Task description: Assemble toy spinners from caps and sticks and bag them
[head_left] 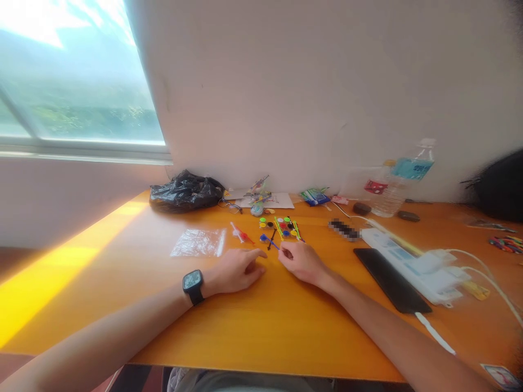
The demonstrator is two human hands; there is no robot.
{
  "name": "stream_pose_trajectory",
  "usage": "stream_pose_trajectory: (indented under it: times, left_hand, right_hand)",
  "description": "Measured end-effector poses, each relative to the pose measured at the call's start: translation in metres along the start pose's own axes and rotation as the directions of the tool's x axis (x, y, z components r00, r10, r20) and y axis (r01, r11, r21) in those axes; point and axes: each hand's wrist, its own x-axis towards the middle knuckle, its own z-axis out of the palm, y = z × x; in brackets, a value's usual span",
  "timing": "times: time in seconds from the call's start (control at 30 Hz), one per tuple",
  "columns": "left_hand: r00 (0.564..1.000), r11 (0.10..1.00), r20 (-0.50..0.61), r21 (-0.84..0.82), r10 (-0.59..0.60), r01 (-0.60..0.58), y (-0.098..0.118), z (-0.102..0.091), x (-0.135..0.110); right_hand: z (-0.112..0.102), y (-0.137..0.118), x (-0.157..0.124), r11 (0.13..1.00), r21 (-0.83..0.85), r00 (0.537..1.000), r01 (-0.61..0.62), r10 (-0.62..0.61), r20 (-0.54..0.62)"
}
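My left hand [239, 268], with a black watch [193, 284] on the wrist, rests on the orange table [261, 321], fingers curled loosely with the forefinger pointing right. My right hand [301, 262] lies beside it, fingers pinched on the end of a thin blue rod piece [269, 240]. Just beyond the hands lies a small cluster of coloured toy parts [281, 226]: round discs and yellow and green rods. A red and white piece [240, 234] lies to their left.
A clear plastic bag [199, 243] lies flat at left, a black plastic bag [186, 191] by the wall. A black phone [391, 280] and white power strip [412, 261] with cables sit at right. Water bottles [402, 182] stand at the back right. Papers [265, 200] lie by the wall.
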Motion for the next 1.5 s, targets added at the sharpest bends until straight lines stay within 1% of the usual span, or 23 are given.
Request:
stream_pose_trajectory:
  times: [0.07, 0.13, 0.23, 0.33, 0.43, 0.5, 0.6, 0.7, 0.73, 0.8, 0.87, 0.9, 0.93, 1.0, 1.07, 1.13, 1.23, 1.37, 1.5]
  left_hand:
    - [0.997, 0.997, -0.043, -0.028, -0.070, 0.069, -0.003, 0.003, 0.001]
    - [0.991, 0.993, -0.079, -0.058, -0.105, 0.100, -0.005, 0.005, 0.001]
    - [0.989, 0.992, -0.091, -0.066, -0.114, 0.108, -0.005, 0.005, 0.001]
    - [0.991, 0.993, -0.074, -0.059, -0.108, 0.104, -0.002, 0.003, 0.000]
    - [0.996, 0.995, -0.048, -0.064, -0.080, 0.077, 0.000, 0.001, 0.000]
    - [0.996, 0.995, -0.045, -0.067, -0.073, 0.070, 0.000, 0.002, 0.000]
    - [0.996, 0.994, -0.052, -0.083, -0.073, 0.068, -0.004, 0.004, 0.000]
    - [0.993, 0.985, -0.068, -0.150, -0.092, 0.081, -0.005, 0.005, 0.001]
    - [0.990, 0.981, -0.097, -0.174, -0.102, 0.084, -0.005, 0.004, 0.000]
    - [0.973, 0.977, -0.207, -0.204, -0.107, 0.064, -0.002, 0.000, 0.000]
    - [0.941, 0.980, -0.329, -0.200, -0.073, 0.006, 0.002, -0.005, -0.001]
    - [0.927, 0.982, -0.371, -0.187, -0.045, -0.028, 0.004, -0.007, -0.001]
    - [0.921, 0.984, -0.390, -0.169, -0.009, -0.062, 0.005, -0.009, -0.001]
    - [0.929, 0.985, -0.365, -0.128, 0.065, -0.119, 0.005, -0.010, 0.001]
    - [0.945, 0.982, -0.306, -0.105, 0.118, -0.157, 0.003, -0.009, 0.003]
    - [0.955, 0.978, -0.261, -0.111, 0.143, -0.177, 0.000, -0.005, 0.004]
    - [0.960, 0.976, -0.230, -0.113, 0.159, -0.188, -0.006, 0.000, 0.006]
    - [0.962, 0.979, -0.226, -0.095, 0.154, -0.179, -0.010, 0.005, 0.006]
    - [0.966, 0.984, -0.223, -0.086, 0.132, -0.155, -0.013, 0.008, 0.008]
  right_hand:
    - [-0.006, 0.001, -0.001, 0.995, 0.100, 0.999, 0.003, -0.008, 0.054]
    - [-0.014, 0.002, -0.001, 0.974, 0.228, 0.988, -0.011, -0.025, 0.153]
    - [-0.025, 0.003, 0.000, 0.914, 0.399, 0.941, -0.078, -0.065, 0.331]
    - [-0.034, 0.005, 0.000, 0.882, 0.461, 0.894, -0.101, -0.123, 0.432]
    - [-0.041, 0.007, 0.000, 0.867, 0.484, 0.880, -0.115, -0.137, 0.454]
    - [-0.045, 0.006, -0.001, 0.847, 0.513, 0.887, -0.141, -0.122, 0.445]
    - [-0.049, 0.003, -0.001, 0.786, 0.592, 0.908, -0.177, -0.102, 0.406]
    - [-0.046, -0.001, -0.001, 0.746, 0.649, 0.939, -0.150, -0.097, 0.329]
    - [-0.044, -0.001, -0.001, 0.750, 0.649, 0.947, -0.128, -0.103, 0.306]
    - [-0.036, -0.003, -0.002, 0.770, 0.632, 0.954, -0.086, -0.119, 0.275]
    - [-0.026, -0.005, -0.004, 0.788, 0.614, 0.960, -0.052, -0.130, 0.247]
    - [-0.020, -0.006, -0.005, 0.797, 0.603, 0.965, -0.033, -0.131, 0.227]
    - [-0.016, -0.007, -0.005, 0.809, 0.587, 0.970, -0.013, -0.132, 0.203]
    - [-0.008, -0.008, -0.006, 0.837, 0.547, 0.980, 0.036, -0.137, 0.146]
    - [-0.003, -0.009, -0.007, 0.852, 0.518, 0.985, 0.078, -0.144, 0.089]
    - [-0.002, -0.009, -0.006, 0.851, 0.514, 0.988, 0.102, -0.145, 0.044]
    - [-0.003, -0.008, -0.005, 0.843, 0.526, 0.991, 0.111, -0.131, 0.001]
    - [-0.002, -0.003, -0.002, 0.834, 0.544, 0.995, 0.095, -0.102, -0.017]
    - [0.001, 0.002, 0.000, 0.806, 0.590, 0.997, 0.037, -0.068, 0.030]
